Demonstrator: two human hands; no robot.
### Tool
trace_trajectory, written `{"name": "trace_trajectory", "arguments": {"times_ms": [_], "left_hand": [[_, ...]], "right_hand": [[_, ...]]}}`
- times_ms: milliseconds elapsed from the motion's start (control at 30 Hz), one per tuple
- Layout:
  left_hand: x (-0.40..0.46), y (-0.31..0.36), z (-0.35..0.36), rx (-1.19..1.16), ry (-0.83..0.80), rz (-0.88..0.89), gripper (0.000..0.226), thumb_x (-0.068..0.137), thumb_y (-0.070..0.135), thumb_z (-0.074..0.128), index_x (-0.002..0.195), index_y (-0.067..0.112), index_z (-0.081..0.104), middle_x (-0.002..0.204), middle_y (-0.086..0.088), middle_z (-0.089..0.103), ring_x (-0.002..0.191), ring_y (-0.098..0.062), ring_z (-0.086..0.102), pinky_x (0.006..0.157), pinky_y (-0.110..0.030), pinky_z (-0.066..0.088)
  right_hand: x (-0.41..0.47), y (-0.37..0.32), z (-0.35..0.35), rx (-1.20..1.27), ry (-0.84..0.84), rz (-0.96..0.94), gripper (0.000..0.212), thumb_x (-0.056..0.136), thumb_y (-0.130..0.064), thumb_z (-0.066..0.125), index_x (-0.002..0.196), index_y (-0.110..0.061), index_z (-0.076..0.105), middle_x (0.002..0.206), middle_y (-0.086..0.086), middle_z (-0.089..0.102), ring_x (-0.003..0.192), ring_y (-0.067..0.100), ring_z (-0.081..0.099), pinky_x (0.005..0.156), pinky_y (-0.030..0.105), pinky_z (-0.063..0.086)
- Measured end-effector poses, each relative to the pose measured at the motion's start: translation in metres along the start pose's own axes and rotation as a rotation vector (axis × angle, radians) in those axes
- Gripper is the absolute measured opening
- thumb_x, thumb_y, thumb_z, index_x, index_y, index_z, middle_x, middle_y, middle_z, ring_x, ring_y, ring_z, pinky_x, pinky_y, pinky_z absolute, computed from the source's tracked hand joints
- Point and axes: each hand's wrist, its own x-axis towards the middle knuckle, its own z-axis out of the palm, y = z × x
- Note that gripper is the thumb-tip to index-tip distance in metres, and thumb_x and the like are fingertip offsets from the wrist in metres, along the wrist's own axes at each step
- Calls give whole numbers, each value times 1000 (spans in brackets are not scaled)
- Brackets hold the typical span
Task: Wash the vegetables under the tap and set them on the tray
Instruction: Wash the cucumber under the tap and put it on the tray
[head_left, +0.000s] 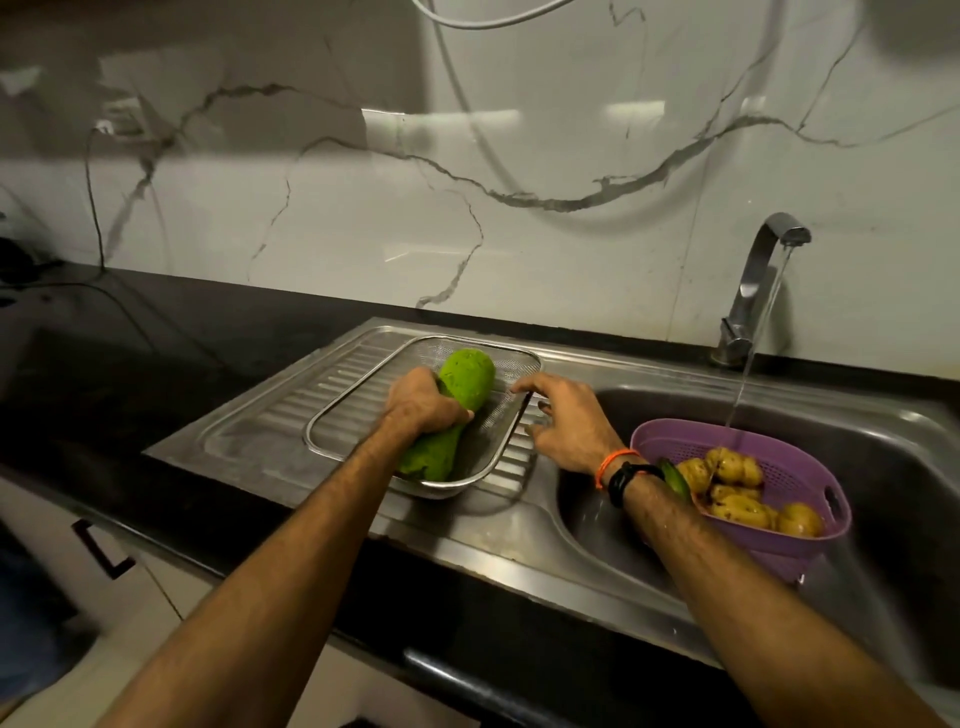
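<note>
My left hand clamps the gourd, its long axis running near-to-far inside the tray, while my right hand, fingers apart, rests on the tray's right rim, nearer the potatoes.

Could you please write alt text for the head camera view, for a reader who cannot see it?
A person's left hand grips a green gourd in a steel mesh tray on the drainboard; the right hand rests open at its rim. Tap water runs into a purple colander of potatoes.

Left hand grips a green gourd in the mesh tray; right hand touches its rim
</note>
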Motion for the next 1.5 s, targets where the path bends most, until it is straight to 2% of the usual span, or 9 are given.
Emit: {"name": "trace_trajectory", "arguments": {"times_ms": [100,200,367,600,833,967,1300,1400,1500], "left_hand": [[-3,12,-1,48,75,72,68,76,34,82,133,12,54,135,-10,57,124,-26,53,98,-31,44],[-11,34,0,4,139,185,63,79,27,80,135,13,55,137,-8,58,126,-24,52,104,-30,41],[-24,79,26,-123,120,372,53,80,24,79,130,17,62,132,-1,63,122,-17,57,107,-30,44],[-33,126,112,-126,-123,406,53,79,26,81,128,15,63,128,-3,65,116,-18,61,103,-32,48],[-34,138,182,46,-271,367,57,76,30,83,126,16,59,123,-4,63,110,-20,62,95,-33,53],[-34,139,203,262,-305,402,59,75,37,82,123,13,57,121,-8,61,110,-26,61,95,-39,53],[-34,144,215,450,-159,430,54,73,37,81,117,11,62,112,-11,64,101,-30,65,88,-40,57],[-36,145,209,342,-87,431,45,71,37,78,104,9,67,104,-12,68,94,-32,67,83,-39,58],[-32,143,201,80,-37,387,29,71,34,75,93,15,74,92,-8,72,85,-27,68,80,-40,60]], "right_hand": [[-3,5,-7,63,67,29,56,77,8,62,127,-17,59,133,0,58,125,13,52,108,30,43],[-7,16,-21,119,128,72,45,80,2,68,122,-15,63,125,-1,64,117,11,58,103,29,47],[-26,52,-63,48,180,158,37,80,-5,73,115,-14,67,111,-2,69,101,9,63,82,18,51],[-71,122,-122,-58,172,349,39,78,-7,75,115,-14,67,112,0,69,99,11,65,88,19,48],[-102,175,-130,-49,157,530,29,76,-17,77,104,-19,69,95,-5,72,90,9,67,90,29,55],[-99,187,-121,-35,100,564,23,79,-12,74,101,-17,69,97,-2,71,93,12,66,89,29,55],[-95,195,-113,-29,12,590,24,76,-12,76,98,-19,70,92,-3,71,92,14,66,92,36,55],[-96,193,-113,-3,10,602,25,76,-12,76,98,-21,68,92,-4,70,93,13,65,92,35,55],[-95,191,-113,1,25,603,26,76,-11,76,98,-23,66,93,-5,69,93,13,65,92,35,55]]}}
